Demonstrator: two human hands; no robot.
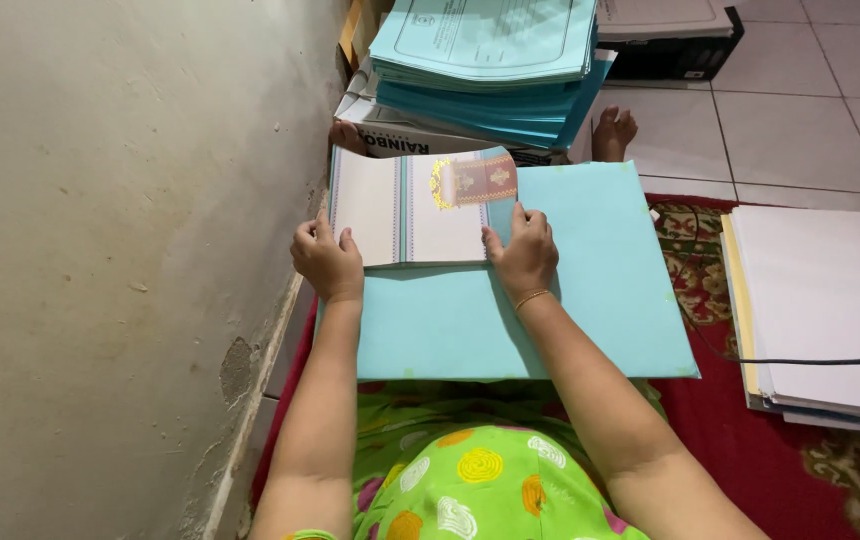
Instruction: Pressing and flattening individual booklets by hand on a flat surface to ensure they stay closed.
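A white booklet [405,208], with striped bands and a gold and brown emblem on the flap folded over its far right corner, is held flat on top of a large light-blue folder [570,300]. The folder rests across the person's lap, above a green patterned garment, close beside the wall [120,250].

The left hand [327,260] is set on the booklet's near left corner, its fingers [322,232] curled down onto the paper, and the right hand [522,250] presses the near right corner, its fingers [530,220] laid together on the sheet edge. Both hands are closed down on the booklet rather than spread. A thin bangle is worn at the right wrist.

The booklet is judged to be light and thin, a few sheets of paper, limp enough to sag if lifted by one corner; the far flap already bends over. It is best taken at both near corners or along the two side edges, so that it stays flat. Its surface looks smooth, so it may slide on the equally smooth folder, and it creases easily under a hard pinch.

Beyond it, a stack of blue folders [485,60] lies on a box, and a pile of white paper [830,300] sits on the red carpet to the right.
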